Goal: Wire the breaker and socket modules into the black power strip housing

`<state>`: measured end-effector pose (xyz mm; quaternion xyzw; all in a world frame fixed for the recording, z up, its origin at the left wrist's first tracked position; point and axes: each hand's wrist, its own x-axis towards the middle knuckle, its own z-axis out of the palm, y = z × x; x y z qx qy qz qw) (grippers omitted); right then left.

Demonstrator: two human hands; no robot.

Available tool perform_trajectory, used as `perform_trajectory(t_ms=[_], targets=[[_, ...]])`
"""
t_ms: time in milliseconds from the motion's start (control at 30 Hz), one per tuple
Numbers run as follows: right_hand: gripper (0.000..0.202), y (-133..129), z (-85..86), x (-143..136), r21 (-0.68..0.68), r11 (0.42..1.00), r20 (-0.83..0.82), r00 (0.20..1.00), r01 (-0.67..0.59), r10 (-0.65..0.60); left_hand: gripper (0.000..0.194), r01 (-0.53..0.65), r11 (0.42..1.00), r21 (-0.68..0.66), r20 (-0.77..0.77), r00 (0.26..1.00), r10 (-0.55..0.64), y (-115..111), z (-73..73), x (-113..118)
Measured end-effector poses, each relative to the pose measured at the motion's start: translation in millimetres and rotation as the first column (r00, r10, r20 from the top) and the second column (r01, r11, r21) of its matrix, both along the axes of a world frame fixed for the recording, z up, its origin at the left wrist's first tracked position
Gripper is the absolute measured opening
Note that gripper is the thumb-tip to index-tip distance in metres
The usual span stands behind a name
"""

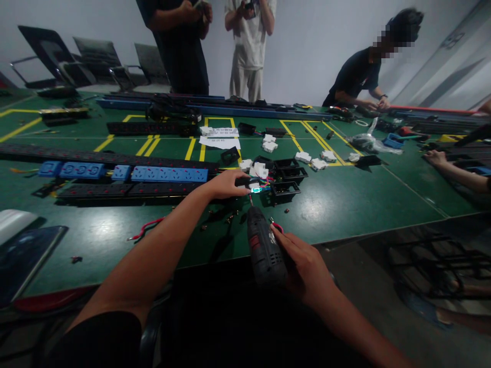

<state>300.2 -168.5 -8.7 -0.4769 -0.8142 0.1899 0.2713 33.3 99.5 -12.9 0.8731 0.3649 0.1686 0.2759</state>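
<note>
My right hand (307, 260) is wrapped round a dark cordless drill (264, 250), whose thin bit points away from me at a small, brightly lit part (255, 189). My left hand (228, 185) is closed at a small black piece (247, 181) just above the bit's tip; its exact kind is hard to make out. Coloured wires (265, 180) run from there to open black housings (286, 190) on the right. To the left of my left hand lie long black socket strips (126, 192) and a row of blue sockets (171, 174).
White modules (269, 143) and paper labels (219, 138) lie mid-table. Loose screws (230, 219) and a red wire (146, 228) are near the front edge. A clear plastic bag (370, 142) lies at right. Several people stand or work around the green table (345, 194).
</note>
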Motion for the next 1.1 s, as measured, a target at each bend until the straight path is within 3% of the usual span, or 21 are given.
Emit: perform_trajectory(t_ms=[333, 500, 667, 800, 967, 1100], targets=[[0.103, 1.1, -1.2, 1.2, -0.020, 1.000, 0.003, 1.000, 0.001, -0.001, 0.072, 0.009, 1.000, -0.006, -0.013, 1.000, -0.009, -1.8, 3.3, 0.5], [0.097, 1.2, -5.0, -4.2, -0.010, 1.000, 0.141, 0.990, 0.016, -0.014, 0.073, 0.049, 0.998, 0.027, -0.069, 0.996, -0.047, 1.1, -2.6, 0.9], [0.092, 1.8, -14.9, -6.9, 0.074, 0.997, 0.216, 0.975, 0.034, -0.049, 0.075, 0.025, 0.999, 0.039, -0.009, 1.000, -0.025, 1.0, -8.4, 0.0], [0.090, 0.2, -13.1, 1.7, 0.134, 0.991, 0.152, 0.988, 0.006, -0.027, 0.073, 0.013, 0.999, 0.046, 0.028, 1.000, -0.014, -3.0, -8.7, -1.6], [0.082, -7.3, -2.1, 23.0, 0.168, 0.984, -0.067, 0.996, -0.055, 0.067, 0.081, -0.019, 0.995, 0.103, 0.085, 0.996, 0.010, -8.8, -8.2, -3.4], [0.072, -14.1, 4.8, 52.4, 0.176, 0.984, -0.162, 0.987, 0.025, 0.004, 0.074, -0.004, 0.994, 0.110, 0.093, 0.996, -0.006, -17.4, -11.2, -2.8]])
